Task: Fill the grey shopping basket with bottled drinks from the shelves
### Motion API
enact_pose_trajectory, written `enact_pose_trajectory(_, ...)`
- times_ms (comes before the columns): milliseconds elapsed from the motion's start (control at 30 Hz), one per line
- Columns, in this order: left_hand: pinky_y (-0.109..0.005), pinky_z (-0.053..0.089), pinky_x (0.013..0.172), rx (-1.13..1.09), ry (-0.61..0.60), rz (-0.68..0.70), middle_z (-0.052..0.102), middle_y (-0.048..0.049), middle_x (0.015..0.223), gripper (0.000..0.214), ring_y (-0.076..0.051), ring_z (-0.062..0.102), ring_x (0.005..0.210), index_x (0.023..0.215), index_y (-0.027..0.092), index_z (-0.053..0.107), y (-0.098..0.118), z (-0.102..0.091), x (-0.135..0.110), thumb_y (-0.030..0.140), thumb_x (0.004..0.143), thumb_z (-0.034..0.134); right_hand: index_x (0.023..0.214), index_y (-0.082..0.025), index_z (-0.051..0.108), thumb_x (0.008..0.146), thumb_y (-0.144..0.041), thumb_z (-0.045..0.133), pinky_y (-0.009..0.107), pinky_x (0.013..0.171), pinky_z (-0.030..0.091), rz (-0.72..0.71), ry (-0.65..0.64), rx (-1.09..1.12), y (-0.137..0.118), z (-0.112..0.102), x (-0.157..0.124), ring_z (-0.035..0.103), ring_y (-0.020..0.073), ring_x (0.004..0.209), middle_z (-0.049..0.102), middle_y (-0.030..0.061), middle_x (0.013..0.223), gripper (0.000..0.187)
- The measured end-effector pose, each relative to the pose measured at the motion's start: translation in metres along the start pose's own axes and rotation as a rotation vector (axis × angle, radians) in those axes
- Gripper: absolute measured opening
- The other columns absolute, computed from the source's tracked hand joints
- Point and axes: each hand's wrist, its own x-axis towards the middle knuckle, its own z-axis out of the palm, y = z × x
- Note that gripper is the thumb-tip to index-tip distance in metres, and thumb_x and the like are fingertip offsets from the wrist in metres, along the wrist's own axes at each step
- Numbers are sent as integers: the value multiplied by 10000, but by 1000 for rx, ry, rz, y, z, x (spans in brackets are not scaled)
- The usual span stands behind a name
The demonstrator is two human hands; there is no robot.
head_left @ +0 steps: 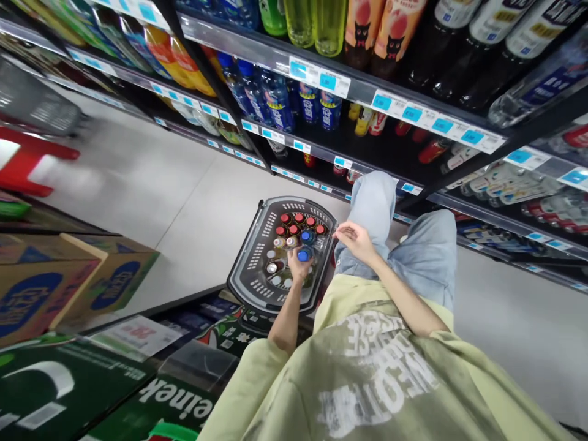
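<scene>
A grey shopping basket [250,269] stands on the floor below me, packed with upright bottles with red, blue and white caps. My left hand [299,264] reaches down into it, fingers closed round a blue-capped bottle [304,255]. Beside the basket's right rim and over my knee hovers my right hand [354,239], fingers loosely curled and holding nothing. Several red-capped bottles [297,224] fill the basket's far end.
Drink shelves [321,79] with blue price tags run along the right, stocked with bottles. Cardboard boxes [68,282] and green beer cases [68,386] are stacked at the left and front. A red stool [27,160] and another basket [37,104] stand far left on the pale floor.
</scene>
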Motion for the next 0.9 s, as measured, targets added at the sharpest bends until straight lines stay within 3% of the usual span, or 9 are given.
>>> enact_pose_trajectory(300,-418,520,1061,95,-162,-115,621,-124,1220,542,-299,657,1120,1220,176,677,-5,46,22,289,727,870,907,-246,711,858,-604,845,351,788,574,63,97,33,-6,-14,0,757,235,834,798,44,837,386)
enact_pose_trajectory(433,-460,516,1068,157,-193,-173,654,-167,1226,537,-345,663,1156,1220,158,677,-7,50,29,359,756,857,919,-255,712,891,-586,833,356,786,580,107,75,51,-8,-13,4,761,236,831,808,49,859,354)
enact_pose_trajectory(600,-437,547,971,258,-243,-135,705,-199,1193,512,-361,709,1091,1278,135,666,-9,54,33,362,834,777,932,-258,712,925,-579,805,352,780,581,161,41,73,-7,-10,12,760,234,831,797,39,838,334)
enact_pose_trajectory(767,-410,547,943,453,-497,-163,756,-227,1118,428,-372,761,1073,1314,118,666,3,53,47,215,897,671,942,-263,726,945,-570,787,363,800,587,208,-20,96,-9,-7,21,773,243,860,807,48,856,313)
enact_pose_trajectory(900,-413,552,887,455,-527,-151,761,-229,1051,395,-387,776,991,1238,120,681,9,49,54,158,845,690,945,-282,731,947,-571,778,406,844,611,241,-58,116,-9,-3,28,782,260,837,805,40,832,292)
